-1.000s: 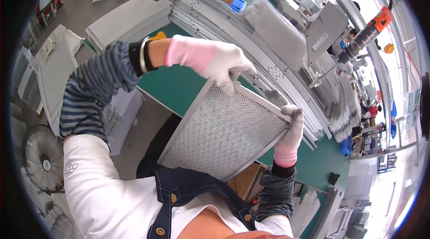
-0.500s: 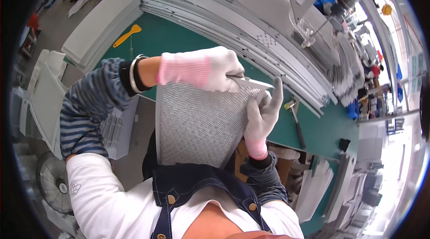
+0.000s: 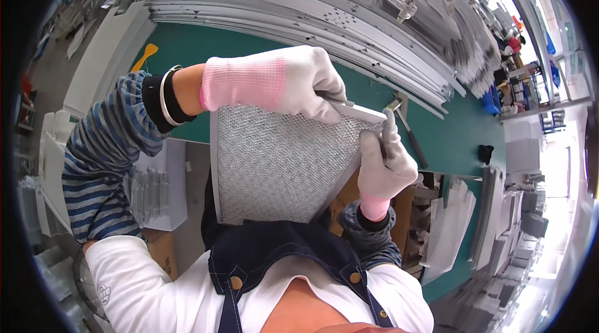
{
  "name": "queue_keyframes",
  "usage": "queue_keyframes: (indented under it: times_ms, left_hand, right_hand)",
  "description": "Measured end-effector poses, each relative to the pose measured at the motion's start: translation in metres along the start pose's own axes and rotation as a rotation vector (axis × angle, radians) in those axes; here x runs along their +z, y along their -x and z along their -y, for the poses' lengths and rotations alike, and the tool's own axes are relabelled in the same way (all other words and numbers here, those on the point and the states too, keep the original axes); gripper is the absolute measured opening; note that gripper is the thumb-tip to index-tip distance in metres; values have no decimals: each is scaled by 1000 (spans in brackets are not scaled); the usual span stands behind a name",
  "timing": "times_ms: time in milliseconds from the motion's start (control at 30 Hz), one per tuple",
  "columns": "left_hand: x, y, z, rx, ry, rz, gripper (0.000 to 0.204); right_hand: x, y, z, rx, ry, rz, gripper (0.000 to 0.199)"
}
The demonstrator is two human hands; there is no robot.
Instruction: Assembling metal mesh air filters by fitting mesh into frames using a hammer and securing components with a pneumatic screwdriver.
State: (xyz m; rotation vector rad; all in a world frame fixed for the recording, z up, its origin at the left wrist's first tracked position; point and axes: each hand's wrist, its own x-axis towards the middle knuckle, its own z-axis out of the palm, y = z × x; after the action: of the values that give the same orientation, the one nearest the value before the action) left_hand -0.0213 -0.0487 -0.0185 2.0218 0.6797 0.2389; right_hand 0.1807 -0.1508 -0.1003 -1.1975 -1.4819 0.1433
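mesh filter panel (image 3: pixel 281 164) | hands grip top edge, right edge | above green bench (image 3: pixel 187 52)

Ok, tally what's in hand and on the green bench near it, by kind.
Gloved hands: 2, left hand, right hand
Framed mesh filter: 1
Yellow scraper: 1
Hand tool: 1
Small black object: 1
Total: 6

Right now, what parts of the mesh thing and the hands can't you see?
Head view only:
- Mesh filter panel: its bottom edge is hidden behind the person's dark bib; its top edge is under the left hand.
- Right hand: the fingertips curl around the panel's right edge, out of sight.
- Tool on the green table: too small to identify.
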Motion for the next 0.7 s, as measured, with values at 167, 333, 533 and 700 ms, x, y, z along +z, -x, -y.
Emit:
queue_keyframes:
  times_ms: [167, 333, 533, 700]
  left_hand:
    - [0, 3, 4, -10, -30, 9, 25]
    - [7, 11, 21, -64, -156, 17, 23]
    - [12, 7, 56, 418, -764, -581, 49]
    - [-1, 96, 79, 216, -523, -1037, 22]
  right_hand:
    - [4, -3, 6, 0, 80, 11, 45]
    - [34, -3, 3, 357, -542, 0, 44]
    - [68, -10, -32, 216, -841, 141, 10]
    - [58, 14, -115, 525, -1438, 150, 34]
